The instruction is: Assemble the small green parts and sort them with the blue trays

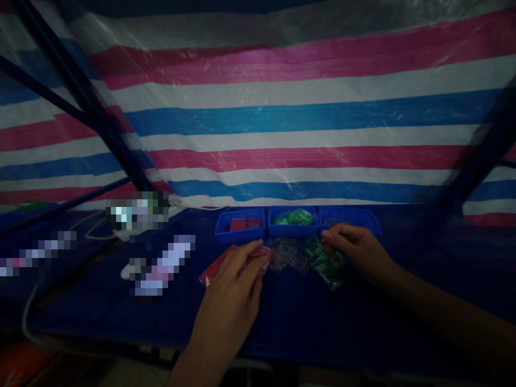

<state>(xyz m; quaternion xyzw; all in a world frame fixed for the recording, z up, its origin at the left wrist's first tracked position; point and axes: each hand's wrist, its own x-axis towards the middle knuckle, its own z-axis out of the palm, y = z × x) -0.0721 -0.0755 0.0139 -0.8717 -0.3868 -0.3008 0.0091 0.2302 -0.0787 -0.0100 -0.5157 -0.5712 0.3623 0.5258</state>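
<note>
My left hand (234,282) lies over a pink plastic bag (213,267), its fingers stretched forward and touching it. My right hand (357,248) is closed in a pinch above a pile of green clear-wrapped packets (328,269). Whatever is between its fingertips is too dark and small to make out. Between my hands lies a heap of clear plastic packets (287,255) with small pieces inside. Behind them, three blue bins stand in a row: the left bin (239,235) holds something pink, the middle bin (292,231) green packets, and the right bin (368,220) is partly hidden by my right hand.
The blue table (282,322) ends at a front edge close to me. On the left are a white power strip (133,230) with cables, a white rounded object (132,270) and pixelated items. A striped plastic sheet (282,118) hangs behind, with dark blue frame bars (108,142) at the sides.
</note>
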